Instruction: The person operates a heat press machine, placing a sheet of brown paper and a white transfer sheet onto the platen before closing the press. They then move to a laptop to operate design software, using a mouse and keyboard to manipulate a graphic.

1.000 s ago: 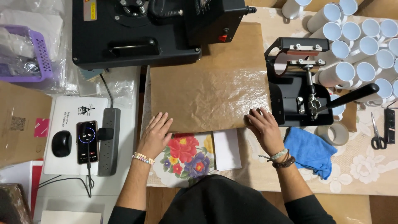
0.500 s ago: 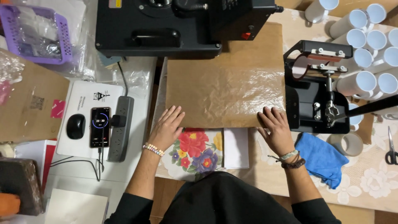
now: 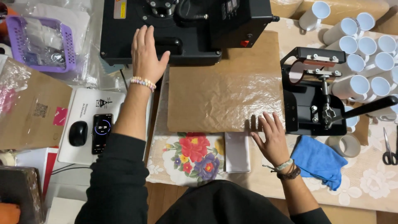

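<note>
My left hand [image 3: 146, 54] is stretched forward with fingers spread, over the front left of the black heat press [image 3: 182, 29]; I cannot tell whether it touches the press. My right hand [image 3: 271, 137] lies flat, fingers apart, on the near right corner of a crinkled brown paper sheet [image 3: 224, 87] that covers the press's lower plate. Just below the sheet, a folded white cloth [image 3: 237, 151] rests on a flower-printed mat [image 3: 190, 155]. Neither hand holds anything.
A black mug press [image 3: 319, 95] stands to the right, with several white mugs [image 3: 365, 54] behind it. A blue cloth [image 3: 319, 159], tape roll [image 3: 344, 145] and scissors [image 3: 389, 151] lie at right. At left are a phone [image 3: 101, 132], mouse [image 3: 78, 133] and purple basket [image 3: 41, 43].
My left hand has left the near edge of the brown paper and reached forward to the heat press. My right hand stays on the paper's corner.
</note>
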